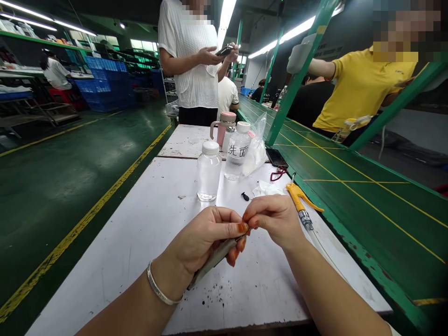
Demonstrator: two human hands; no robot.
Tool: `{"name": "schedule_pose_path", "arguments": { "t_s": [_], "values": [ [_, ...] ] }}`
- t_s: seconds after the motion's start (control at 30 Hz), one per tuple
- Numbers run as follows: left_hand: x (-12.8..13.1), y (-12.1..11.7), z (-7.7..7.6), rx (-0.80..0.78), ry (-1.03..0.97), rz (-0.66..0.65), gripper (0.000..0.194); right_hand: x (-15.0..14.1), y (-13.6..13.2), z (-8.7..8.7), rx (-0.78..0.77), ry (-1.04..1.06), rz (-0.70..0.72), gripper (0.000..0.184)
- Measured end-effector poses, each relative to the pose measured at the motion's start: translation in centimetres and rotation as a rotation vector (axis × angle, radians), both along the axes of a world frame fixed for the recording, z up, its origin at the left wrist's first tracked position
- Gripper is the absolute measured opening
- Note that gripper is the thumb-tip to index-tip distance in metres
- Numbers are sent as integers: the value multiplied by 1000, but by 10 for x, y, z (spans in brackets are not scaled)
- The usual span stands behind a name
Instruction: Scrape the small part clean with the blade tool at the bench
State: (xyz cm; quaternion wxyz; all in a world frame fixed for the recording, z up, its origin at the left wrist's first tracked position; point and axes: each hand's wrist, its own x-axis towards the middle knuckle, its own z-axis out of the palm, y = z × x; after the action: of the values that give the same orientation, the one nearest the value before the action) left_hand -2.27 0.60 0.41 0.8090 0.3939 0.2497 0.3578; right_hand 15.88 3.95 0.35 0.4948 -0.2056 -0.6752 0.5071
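Grey slim piece (213,262), held at a slant over the worktop (140,242), runs from beneath the left palm up to the meeting fingertips. Green belt line (350,172) stretches away to the right of the fingers; the pale worktop lies below and around them, scuffed. Beyond its far end stands a person in white (194,60), a device in hand; a person in yellow (364,93) is across the belt, far right.

Left hand (199,238): fingers curled closed round the grey piece, thumb on top near its upper end, silver bangle (161,287) at the wrist. Right hand (276,221): thumb and forefinger pinched together, touching the left fingertips; what lies between is too small to tell.

Straight beyond the fingers, a clear bottle with white cap (209,175); farther and slightly right, a marked bottle (238,151), then a pink mug (224,130). Clear plastic bag (256,151) just beside the marked bottle. Yellow air gun (297,196) right of the right fingers, nozzle pointing away. Dark phone (276,157) farther off, with white tissue (268,188) and dark-red loop (278,174) nearer. Small black piece (245,196) just past the fingertips; black specks (217,296) below them.
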Motion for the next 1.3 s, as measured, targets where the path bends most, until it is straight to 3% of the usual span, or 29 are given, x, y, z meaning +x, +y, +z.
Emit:
{"name": "schedule_pose_path", "arguments": {
  "t_s": [0.47, 0.7, 0.93, 1.1, 1.3],
  "values": [
    [2, 2, -3, -45, 32, -78, 22, 4, 3, 0, 114, -42, 46, 6],
    [1, 1, -4, -40, 35, -82, 23, 4, 0, 0, 294, -84, -87, 5],
    [0, 2, -3, -39, 48, -71, 26, 1, -2, 1, 353, -57, -147, 4],
    [1, 1, -4, -15, 18, -67, 25, -1, -2, 0, 331, -14, -133, 5],
    [3, -1, -1, 0, -21, -18, 25, -4, -3, -4, 165, 66, -65, 6]
  ]
}}
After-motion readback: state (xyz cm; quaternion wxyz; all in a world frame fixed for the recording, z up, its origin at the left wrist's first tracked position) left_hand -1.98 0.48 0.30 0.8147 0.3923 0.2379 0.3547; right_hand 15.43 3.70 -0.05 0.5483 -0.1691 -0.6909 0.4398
